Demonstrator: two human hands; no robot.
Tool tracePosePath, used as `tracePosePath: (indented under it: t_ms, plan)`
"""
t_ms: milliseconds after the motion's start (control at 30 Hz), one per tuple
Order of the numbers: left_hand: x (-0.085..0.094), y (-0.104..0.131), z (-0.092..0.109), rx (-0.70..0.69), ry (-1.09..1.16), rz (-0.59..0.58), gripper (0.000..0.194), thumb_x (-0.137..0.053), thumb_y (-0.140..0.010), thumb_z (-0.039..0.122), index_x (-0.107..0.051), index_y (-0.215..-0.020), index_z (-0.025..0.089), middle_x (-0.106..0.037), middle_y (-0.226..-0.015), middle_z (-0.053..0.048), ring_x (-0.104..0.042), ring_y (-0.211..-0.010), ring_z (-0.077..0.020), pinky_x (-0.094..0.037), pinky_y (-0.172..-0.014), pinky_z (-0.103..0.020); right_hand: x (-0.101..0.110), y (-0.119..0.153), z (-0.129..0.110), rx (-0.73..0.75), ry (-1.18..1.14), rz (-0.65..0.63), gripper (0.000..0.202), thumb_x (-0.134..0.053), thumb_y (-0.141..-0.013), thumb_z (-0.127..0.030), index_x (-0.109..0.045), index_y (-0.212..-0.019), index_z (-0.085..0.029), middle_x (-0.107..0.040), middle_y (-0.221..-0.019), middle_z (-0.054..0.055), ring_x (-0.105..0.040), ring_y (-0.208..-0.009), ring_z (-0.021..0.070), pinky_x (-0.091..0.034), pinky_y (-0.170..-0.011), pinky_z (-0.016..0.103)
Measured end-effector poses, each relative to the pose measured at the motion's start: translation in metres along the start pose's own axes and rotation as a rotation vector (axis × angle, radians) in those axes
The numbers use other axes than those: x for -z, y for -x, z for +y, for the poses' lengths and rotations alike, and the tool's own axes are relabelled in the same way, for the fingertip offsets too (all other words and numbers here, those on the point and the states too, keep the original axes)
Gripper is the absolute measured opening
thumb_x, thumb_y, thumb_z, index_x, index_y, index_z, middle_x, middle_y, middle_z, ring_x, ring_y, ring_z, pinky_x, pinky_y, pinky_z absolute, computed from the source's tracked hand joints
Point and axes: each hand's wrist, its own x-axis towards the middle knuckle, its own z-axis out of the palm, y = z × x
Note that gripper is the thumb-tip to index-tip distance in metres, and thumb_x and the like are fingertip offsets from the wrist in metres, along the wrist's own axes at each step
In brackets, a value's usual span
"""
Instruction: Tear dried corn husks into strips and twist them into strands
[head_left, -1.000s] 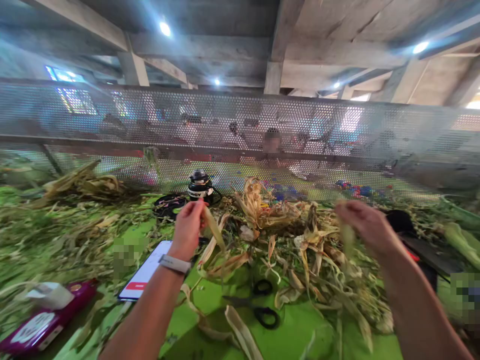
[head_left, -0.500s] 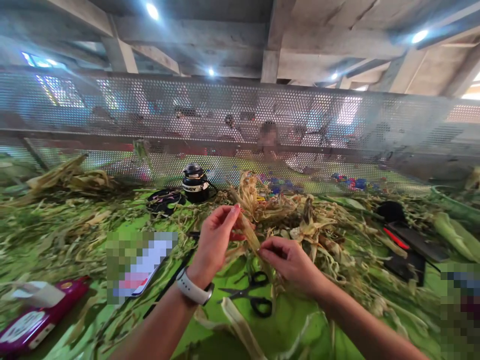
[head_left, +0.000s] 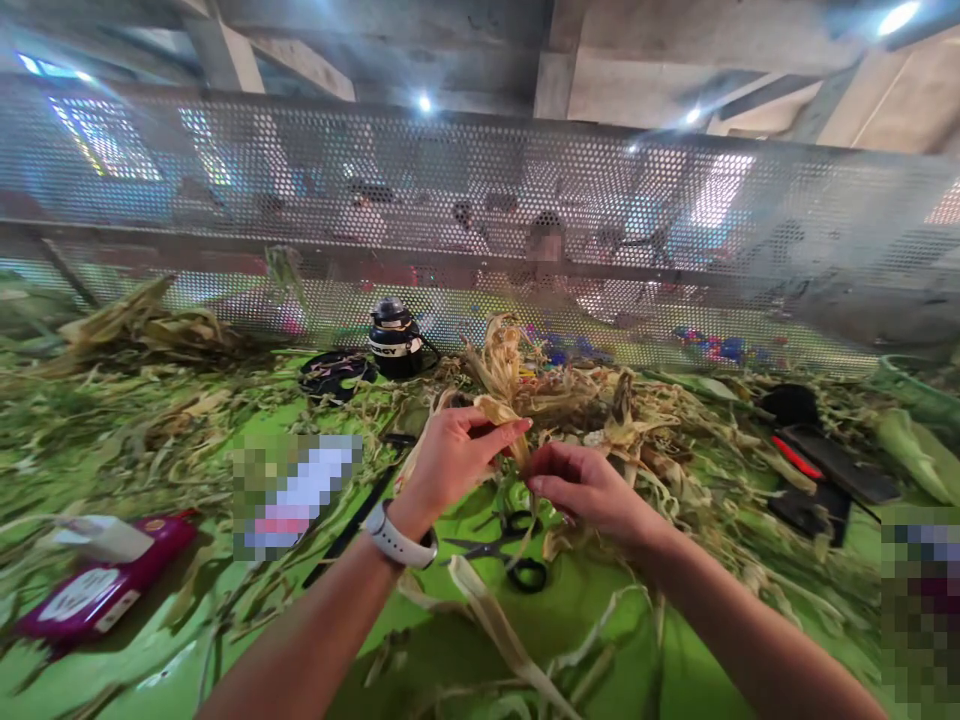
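A dry, tan corn husk (head_left: 498, 410) is pinched between the thumb and fingers of my left hand (head_left: 457, 455), whose wrist wears a white watch. Close on its right, my right hand (head_left: 589, 488) has thumb and fingertips pressed together on the lower end of the same husk. Black-handled scissors (head_left: 527, 573) lie spread on the green surface (head_left: 442, 650) just below both hands. Behind the hands stands a bunch of dry husks (head_left: 504, 352), and pale husk strips (head_left: 491, 620) lie in front.
A black jug (head_left: 394, 345) stands at the back beside a black round item (head_left: 337, 375). At left are a magenta device (head_left: 112, 585) and a pixelated pale item (head_left: 307, 490). Black and red items (head_left: 799, 455) lie right. A perforated metal screen (head_left: 465, 240) runs behind; people show through it.
The view has tipped slightly downward. My left hand has moved right, closer to my right hand, and its thumb now points right across the husk.
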Motion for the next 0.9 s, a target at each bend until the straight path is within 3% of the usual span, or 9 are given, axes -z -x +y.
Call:
tracePosePath:
  t_ms: [133,300,400,733,900]
  plan:
    - [0.015,-0.006,0.006,-0.006,0.008,0.119,0.025,-0.069,-0.069,0.038,-0.064,-0.06,0.016,-0.058,-0.05,0.003,-0.049,-0.043,-0.0079,-0.035,-0.04,-0.018,-0.001,-0.003,0.007,-0.06,0.203,-0.095,0.012,-0.053,-0.068,-0.021,-0.056,-0.077,-0.014,-0.053,-0.063,-0.003,-0.044,-0.051,0.0075,-0.034,-0.046,0.018]
    - [0.032,-0.016,0.005,-0.027,0.072,0.251,0.022,-0.068,-0.07,0.036,-0.061,-0.064,0.016,-0.055,-0.051,0.004,-0.048,-0.042,-0.0066,-0.037,-0.04,-0.017,-0.009,0.004,0.024,0.096,1.117,-0.209,0.021,-0.052,-0.065,-0.02,-0.06,-0.084,-0.014,-0.063,-0.089,0.009,-0.06,-0.074,0.0204,-0.043,-0.065,0.029]
    - [0.033,-0.018,0.003,-0.036,0.063,0.259,0.022,-0.068,-0.071,0.036,-0.06,-0.065,0.016,-0.052,-0.05,0.005,-0.045,-0.041,-0.0061,-0.034,-0.038,-0.017,-0.015,0.009,0.032,0.057,1.407,-0.293,0.032,-0.052,-0.067,-0.028,-0.059,-0.094,-0.014,-0.063,-0.1,0.014,-0.063,-0.078,0.0267,-0.045,-0.064,0.033]
    - [0.039,-0.018,0.001,-0.125,-0.075,0.289,0.025,-0.063,-0.075,0.04,-0.057,-0.063,0.018,-0.047,-0.048,0.006,-0.041,-0.04,-0.0071,-0.031,-0.039,-0.019,-0.014,0.008,0.039,0.051,1.516,-0.374,0.032,-0.051,-0.062,-0.019,-0.061,-0.092,-0.012,-0.067,-0.092,0.015,-0.066,-0.074,0.027,-0.041,-0.056,0.028]
    - [0.049,-0.017,0.006,-0.191,-0.257,0.221,0.023,-0.062,-0.075,0.038,-0.062,-0.063,0.018,-0.048,-0.049,0.004,-0.04,-0.043,-0.0083,-0.029,-0.042,-0.021,0.002,0.009,0.023,0.027,1.425,-0.379,0.021,-0.054,-0.062,-0.02,-0.063,-0.08,-0.016,-0.068,-0.08,0.009,-0.064,-0.075,0.0239,-0.038,-0.06,0.026]
